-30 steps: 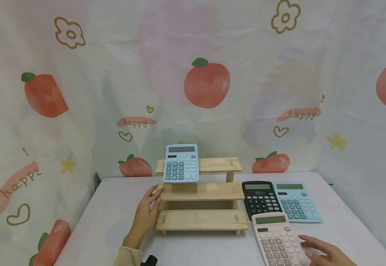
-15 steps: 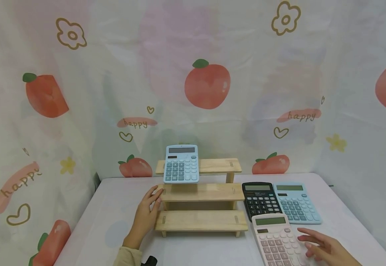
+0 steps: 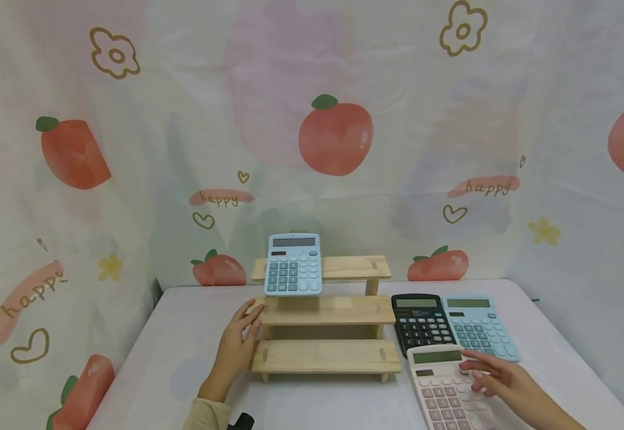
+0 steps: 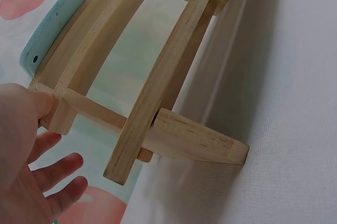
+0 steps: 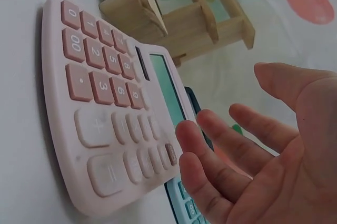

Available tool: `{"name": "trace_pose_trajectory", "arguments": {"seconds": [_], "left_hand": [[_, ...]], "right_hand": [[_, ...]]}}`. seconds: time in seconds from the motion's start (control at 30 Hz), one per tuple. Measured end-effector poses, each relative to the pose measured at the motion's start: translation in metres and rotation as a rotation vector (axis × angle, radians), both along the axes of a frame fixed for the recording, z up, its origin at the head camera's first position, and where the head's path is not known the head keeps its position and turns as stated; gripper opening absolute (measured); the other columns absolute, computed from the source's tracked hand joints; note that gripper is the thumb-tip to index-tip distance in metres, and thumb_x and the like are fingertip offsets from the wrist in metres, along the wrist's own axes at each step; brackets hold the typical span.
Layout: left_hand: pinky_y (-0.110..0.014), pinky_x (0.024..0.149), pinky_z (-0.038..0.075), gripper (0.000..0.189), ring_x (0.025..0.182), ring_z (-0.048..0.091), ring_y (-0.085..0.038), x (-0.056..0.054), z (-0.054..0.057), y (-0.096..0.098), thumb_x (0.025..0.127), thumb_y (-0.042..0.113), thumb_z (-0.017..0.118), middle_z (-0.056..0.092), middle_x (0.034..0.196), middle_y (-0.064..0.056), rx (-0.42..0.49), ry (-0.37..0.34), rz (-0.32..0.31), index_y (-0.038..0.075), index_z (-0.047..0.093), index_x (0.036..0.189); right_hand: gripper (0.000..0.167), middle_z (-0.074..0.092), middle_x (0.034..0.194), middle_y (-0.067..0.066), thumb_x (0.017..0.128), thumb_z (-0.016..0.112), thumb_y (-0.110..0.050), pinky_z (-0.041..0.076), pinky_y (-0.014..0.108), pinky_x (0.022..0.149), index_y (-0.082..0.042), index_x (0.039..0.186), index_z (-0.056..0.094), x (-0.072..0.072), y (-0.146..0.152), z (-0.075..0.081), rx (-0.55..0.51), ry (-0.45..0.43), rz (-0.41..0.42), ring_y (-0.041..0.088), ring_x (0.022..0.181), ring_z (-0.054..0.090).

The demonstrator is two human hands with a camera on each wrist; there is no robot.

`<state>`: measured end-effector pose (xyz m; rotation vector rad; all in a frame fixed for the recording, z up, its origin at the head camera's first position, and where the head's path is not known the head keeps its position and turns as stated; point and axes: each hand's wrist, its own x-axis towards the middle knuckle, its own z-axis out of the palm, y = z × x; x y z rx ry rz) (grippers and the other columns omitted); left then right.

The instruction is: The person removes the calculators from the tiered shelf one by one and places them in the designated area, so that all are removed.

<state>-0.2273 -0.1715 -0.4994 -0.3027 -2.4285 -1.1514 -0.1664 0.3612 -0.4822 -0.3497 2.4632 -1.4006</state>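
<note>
Place: small fabric-walled booth, indoors by appearance; the wider premises, home or office, cannot be told. Backdrop (image 3: pixel 376 230), pale, creased, enclosing rear and both sides; printed with red fruit (image 3: pixel 335 139), flowers (image 3: pixel 463 28), hearts (image 3: pixel 455 214) and "happy" lettering (image 3: pixel 487 186). Table (image 3: pixel 338 406), white-surfaced, far edge close to backdrop. Office-type goods: calculators (image 3: pixel 292 272), four, one on a tiered wooden stand (image 3: pixel 325 356).

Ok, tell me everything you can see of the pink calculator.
The pink calculator is a pale, plastic-looking slab with rounded corners, face up on the white table, right of the wooden stand. At its far end is a greenish display, no digits readable, with a small dark strip below. The number keys are darker pink with white figures; most other keys match the case. Its far end partly hides the black calculator. The right hand hangs over its right edge; contact is unclear.
</note>
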Motion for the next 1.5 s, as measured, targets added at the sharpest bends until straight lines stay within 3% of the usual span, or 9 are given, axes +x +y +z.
{"name": "trace_pose_trajectory", "arguments": {"seconds": [0.07, 0.2, 0.3, 0.33, 0.43, 0.5, 0.53, 1.17, 1.5], "left_hand": [[-0.060, 0.103, 0.049, 0.035, 0.129, 0.057, -0.043, 0.000, 0.000, 0.000, 0.104, 0.015, 0.057, 0.051, 0.151, -0.018, -0.007, 0.009, 0.002, 0.003, 0.063, 0.137], [-0.060, 0.103, 0.049, 0.036, 0.129, 0.057, -0.043, 0.000, 0.001, 0.000, 0.104, 0.016, 0.055, 0.051, 0.152, -0.018, -0.009, 0.007, -0.002, 0.003, 0.062, 0.137], [-0.060, 0.104, 0.048, 0.036, 0.129, 0.057, -0.043, -0.001, 0.001, 0.000, 0.104, 0.016, 0.056, 0.051, 0.152, -0.017, -0.006, -0.004, -0.004, 0.004, 0.062, 0.137], [-0.060, 0.104, 0.048, 0.036, 0.130, 0.057, -0.043, -0.001, 0.000, 0.000, 0.104, 0.016, 0.056, 0.051, 0.152, -0.017, -0.006, -0.006, -0.003, 0.004, 0.062, 0.137], [-0.060, 0.104, 0.048, 0.036, 0.129, 0.058, -0.042, -0.001, 0.000, 0.000, 0.104, 0.016, 0.056, 0.051, 0.152, -0.017, -0.008, -0.005, -0.001, 0.004, 0.063, 0.137], [-0.060, 0.104, 0.049, 0.036, 0.129, 0.058, -0.041, 0.000, 0.000, -0.001, 0.104, 0.016, 0.056, 0.052, 0.152, -0.016, -0.014, 0.000, 0.004, 0.004, 0.063, 0.137], [-0.060, 0.104, 0.049, 0.035, 0.128, 0.058, -0.040, 0.000, 0.000, -0.001, 0.104, 0.016, 0.056, 0.052, 0.151, -0.016, -0.017, 0.005, 0.007, 0.004, 0.063, 0.137], [-0.061, 0.104, 0.048, 0.036, 0.130, 0.057, -0.041, 0.002, 0.007, 0.001, 0.104, 0.013, 0.055, 0.050, 0.152, -0.020, -0.010, -0.018, -0.003, 0.003, 0.062, 0.138], [-0.061, 0.105, 0.047, 0.036, 0.133, 0.056, -0.040, 0.002, 0.005, 0.001, 0.105, 0.016, 0.054, 0.051, 0.152, -0.017, -0.012, -0.024, -0.004, 0.004, 0.062, 0.138]], "right_hand": [[0.046, 0.066, 0.114, -0.030, 0.109, 0.046, -0.017, 0.058, 0.026, 0.071, -0.061, 0.123, 0.045, -0.002, -0.004, 0.001, -0.042, 0.016, 0.011, 0.005, 0.087, 0.068], [0.046, 0.066, 0.115, -0.028, 0.109, 0.046, -0.017, 0.059, 0.028, 0.072, -0.062, 0.120, 0.045, -0.007, -0.013, 0.002, -0.074, 0.019, 0.008, 0.006, 0.089, 0.069], [0.036, 0.072, 0.119, -0.010, 0.109, 0.046, -0.019, 0.059, 0.028, 0.073, -0.041, 0.136, 0.053, -0.009, -0.019, 0.003, -0.062, 0.009, -0.006, 0.007, 0.088, 0.070], [0.035, 0.072, 0.120, -0.001, 0.109, 0.047, -0.019, 0.059, 0.028, 0.073, -0.027, 0.142, 0.054, -0.010, -0.020, 0.004, -0.054, 0.006, -0.013, 0.008, 0.088, 0.069], [0.050, 0.068, 0.125, 0.021, 0.108, 0.048, -0.020, 0.058, 0.028, 0.072, 0.009, 0.148, 0.040, -0.011, -0.026, 0.005, -0.030, 0.013, -0.023, 0.008, 0.088, 0.070], [0.050, 0.068, 0.126, 0.021, 0.108, 0.048, -0.020, 0.058, 0.028, 0.073, 0.008, 0.149, 0.039, -0.012, -0.029, 0.005, -0.038, 0.016, -0.023, 0.008, 0.088, 0.070], [0.057, 0.064, 0.127, 0.030, 0.108, 0.048, -0.021, 0.058, 0.028, 0.073, 0.018, 0.146, 0.032, -0.012, -0.031, 0.005, -0.021, 0.009, -0.037, 0.008, 0.088, 0.070], [0.053, 0.064, 0.129, 0.030, 0.108, 0.048, -0.023, 0.058, 0.027, 0.074, 0.009, 0.148, 0.039, -0.025, -0.054, 0.012, -0.046, 0.073, -0.081, 0.010, 0.087, 0.069], [0.050, 0.061, 0.131, 0.033, 0.107, 0.051, -0.019, 0.059, 0.026, 0.077, 0.009, 0.147, 0.041, -0.036, -0.066, 0.016, -0.088, 0.129, -0.027, 0.011, 0.090, 0.070]]}}
